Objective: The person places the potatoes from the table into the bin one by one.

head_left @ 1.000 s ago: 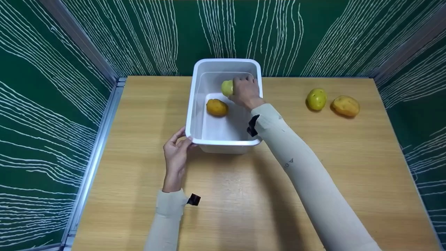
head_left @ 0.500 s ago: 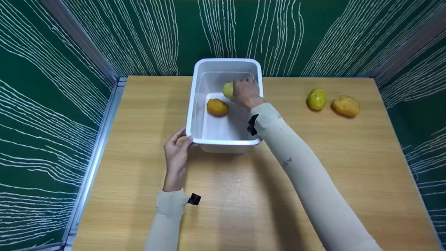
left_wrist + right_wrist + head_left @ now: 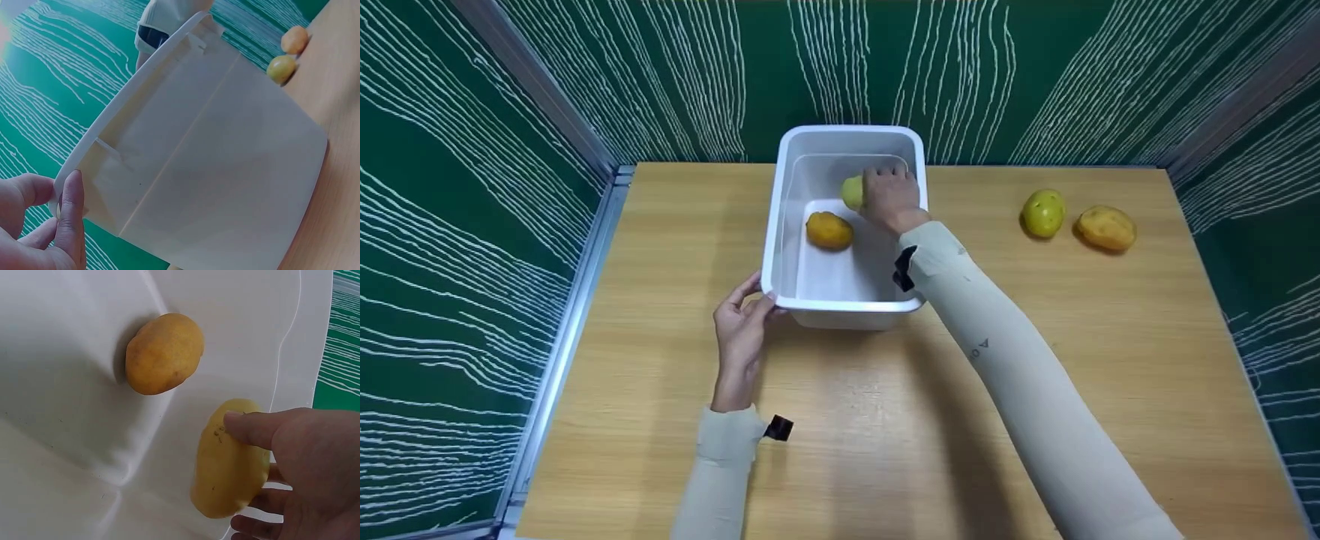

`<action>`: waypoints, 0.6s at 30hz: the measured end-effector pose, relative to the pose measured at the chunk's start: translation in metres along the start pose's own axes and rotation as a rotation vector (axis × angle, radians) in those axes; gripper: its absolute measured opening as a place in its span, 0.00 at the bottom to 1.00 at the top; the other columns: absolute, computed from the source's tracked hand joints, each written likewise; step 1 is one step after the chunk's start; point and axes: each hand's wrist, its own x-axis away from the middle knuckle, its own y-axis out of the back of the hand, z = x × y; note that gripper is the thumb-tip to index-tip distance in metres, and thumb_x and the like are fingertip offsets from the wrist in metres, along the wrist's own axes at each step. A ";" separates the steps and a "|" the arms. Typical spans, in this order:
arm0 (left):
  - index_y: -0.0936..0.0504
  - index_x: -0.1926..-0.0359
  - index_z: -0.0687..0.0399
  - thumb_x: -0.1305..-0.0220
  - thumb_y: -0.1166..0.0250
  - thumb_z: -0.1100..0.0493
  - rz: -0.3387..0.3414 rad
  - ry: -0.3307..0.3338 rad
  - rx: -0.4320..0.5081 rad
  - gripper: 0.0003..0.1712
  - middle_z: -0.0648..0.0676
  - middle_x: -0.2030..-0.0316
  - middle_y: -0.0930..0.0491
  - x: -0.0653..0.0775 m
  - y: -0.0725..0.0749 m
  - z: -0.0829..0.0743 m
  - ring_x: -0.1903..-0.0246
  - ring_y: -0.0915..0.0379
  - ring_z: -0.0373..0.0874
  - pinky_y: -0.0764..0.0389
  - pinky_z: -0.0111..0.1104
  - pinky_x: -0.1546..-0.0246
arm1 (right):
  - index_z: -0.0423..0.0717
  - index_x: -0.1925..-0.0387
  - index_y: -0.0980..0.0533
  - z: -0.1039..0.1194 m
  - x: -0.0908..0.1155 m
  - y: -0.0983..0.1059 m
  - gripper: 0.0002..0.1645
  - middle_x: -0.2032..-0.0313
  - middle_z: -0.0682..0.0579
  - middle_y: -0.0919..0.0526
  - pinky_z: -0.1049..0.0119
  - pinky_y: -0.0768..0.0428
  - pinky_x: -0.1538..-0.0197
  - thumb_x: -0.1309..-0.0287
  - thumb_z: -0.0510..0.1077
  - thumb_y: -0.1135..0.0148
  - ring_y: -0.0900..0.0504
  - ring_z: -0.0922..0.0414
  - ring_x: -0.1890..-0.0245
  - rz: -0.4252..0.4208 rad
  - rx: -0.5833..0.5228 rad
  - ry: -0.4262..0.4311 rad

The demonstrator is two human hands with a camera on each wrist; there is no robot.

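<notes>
A white plastic bin (image 3: 840, 306) stands at the back middle of the table. My left hand (image 3: 741, 330) pinches its near left rim between thumb and fingers, as the left wrist view also shows. Inside the bin, my right hand (image 3: 891, 196) holds a pale yellow potato (image 3: 228, 461), its thumb on one side and fingers behind. The potato hangs above the bin's floor, near the wall. A browner potato (image 3: 829, 231) lies on the bin floor, left of and nearer than the held one.
Right of the bin, a yellow-green potato (image 3: 1043, 214) and a tan potato (image 3: 1105, 228) lie side by side on the wooden table (image 3: 1110, 360). Green walls (image 3: 825, 67) with white wavy lines enclose the table's back and sides.
</notes>
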 end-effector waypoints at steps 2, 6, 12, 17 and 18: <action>0.26 0.34 0.79 0.32 0.40 0.80 0.007 -0.007 0.006 0.26 0.61 0.53 0.26 0.000 0.000 0.001 0.70 0.17 0.39 0.07 0.30 0.62 | 0.37 0.32 0.31 0.000 0.000 0.000 0.31 0.36 0.35 0.23 0.43 0.28 0.24 0.27 0.49 0.37 0.28 0.39 0.36 0.002 0.007 0.000; 0.26 0.34 0.79 0.33 0.40 0.81 -0.003 -0.009 0.012 0.26 0.61 0.53 0.26 0.000 -0.001 0.002 0.71 0.18 0.39 0.07 0.30 0.63 | 0.37 0.30 0.32 0.000 0.000 0.000 0.32 0.35 0.35 0.24 0.43 0.30 0.22 0.26 0.49 0.39 0.29 0.39 0.35 0.011 -0.002 -0.011; 0.25 0.34 0.79 0.33 0.40 0.80 -0.023 0.005 0.012 0.26 0.63 0.51 0.27 0.000 -0.002 0.002 0.71 0.18 0.39 0.08 0.27 0.64 | 0.39 0.28 0.32 0.001 0.005 0.005 0.30 0.33 0.36 0.24 0.41 0.35 0.19 0.26 0.45 0.39 0.30 0.39 0.32 0.001 -0.061 -0.010; 0.25 0.34 0.78 0.33 0.40 0.80 -0.025 0.004 0.004 0.26 0.65 0.51 0.27 0.000 -0.002 0.001 0.71 0.18 0.39 0.08 0.28 0.64 | 0.40 0.28 0.30 0.002 0.012 0.015 0.28 0.32 0.37 0.24 0.41 0.35 0.19 0.24 0.43 0.41 0.29 0.40 0.30 -0.024 -0.128 -0.017; 0.25 0.34 0.78 0.33 0.41 0.80 -0.021 0.000 0.003 0.26 0.64 0.51 0.27 0.000 -0.002 0.001 0.71 0.18 0.39 0.08 0.28 0.64 | 0.40 0.28 0.30 0.003 0.013 0.017 0.28 0.32 0.37 0.24 0.41 0.36 0.18 0.24 0.43 0.42 0.29 0.40 0.30 -0.029 -0.144 -0.020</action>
